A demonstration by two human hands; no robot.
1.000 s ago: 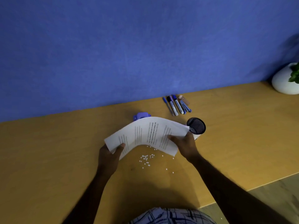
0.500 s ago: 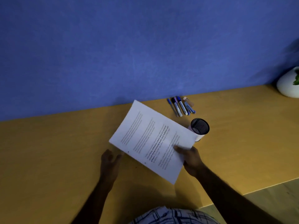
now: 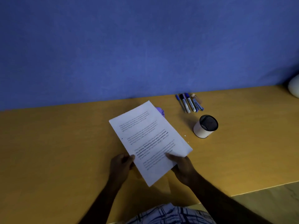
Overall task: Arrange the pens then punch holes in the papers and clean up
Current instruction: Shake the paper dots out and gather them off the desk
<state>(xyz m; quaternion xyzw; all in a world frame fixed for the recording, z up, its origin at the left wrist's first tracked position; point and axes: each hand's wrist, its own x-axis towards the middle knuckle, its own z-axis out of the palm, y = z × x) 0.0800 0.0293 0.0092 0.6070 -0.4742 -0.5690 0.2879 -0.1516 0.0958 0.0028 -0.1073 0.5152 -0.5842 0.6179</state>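
Two hands hold the papers point(image 3: 150, 143) over the middle of the table point(image 3: 56, 151). The stack is printed side up and turned diagonally, its far corner pointing to the wall point(image 3: 145, 46) and its near corner to the person. Sheet count: cannot tell.

Left hand point(image 3: 120, 165): at the left long edge of the papers, near end. The thumb tip lies against the edge and the fingers are curled, their tips hidden under the sheet. It grips the edge.

Right hand point(image 3: 182, 167): at the right side of the near end. The thumb is pressed flat on the printed face and the fingers are out of sight below, so the papers are pinched between them.

Hole punch point(image 3: 161, 111): purple, on the table just behind the far right edge of the papers, mostly hidden by them.

Pens point(image 3: 189, 102): a group lying side by side against the wall, far right of the papers, caps toward the wall. Exact count unclear.

Pen holder point(image 3: 205, 126): a white cup with a dark mesh inside, standing near the pens on their near side, apart from them and right of the papers. Nothing shows inside it.

Paper dots point(image 3: 185, 135): a few white specks on the table between the papers and the pen holder.

White pot point(image 3: 294, 89): at the far right edge of the view, cut off by it.
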